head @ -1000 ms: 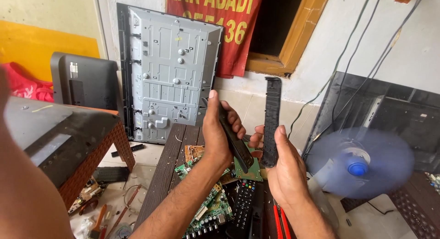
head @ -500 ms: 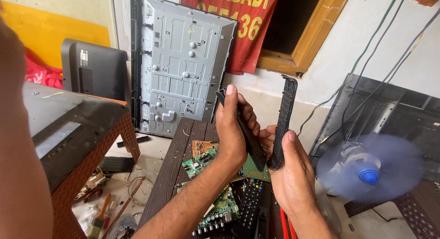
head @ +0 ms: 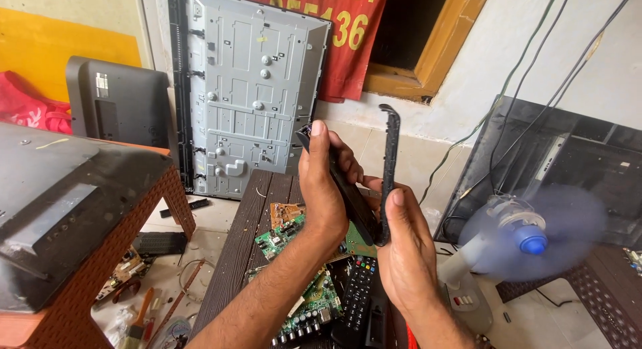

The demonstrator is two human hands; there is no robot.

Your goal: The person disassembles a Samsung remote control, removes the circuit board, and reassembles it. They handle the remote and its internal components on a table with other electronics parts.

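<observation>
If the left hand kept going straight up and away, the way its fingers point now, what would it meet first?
Probably the grey metal panel leaning on the wall behind. The left hand, gripping a black remote half, points up towards its right edge; nothing shows between, though depth is unclear.

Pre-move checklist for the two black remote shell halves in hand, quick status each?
1. Left hand grips front shell half: ok.
2. Right hand holds back shell half upright: ok.
3. Halves apart at the top: ok; touching at the bottom: cannot tell.
4. Board inside the front half: cannot tell.
5. Spinning fan clear of the right hand: ok.
6. Bare space on dark slatted table: not ok, circuit boards and a remote crowd it.
</observation>
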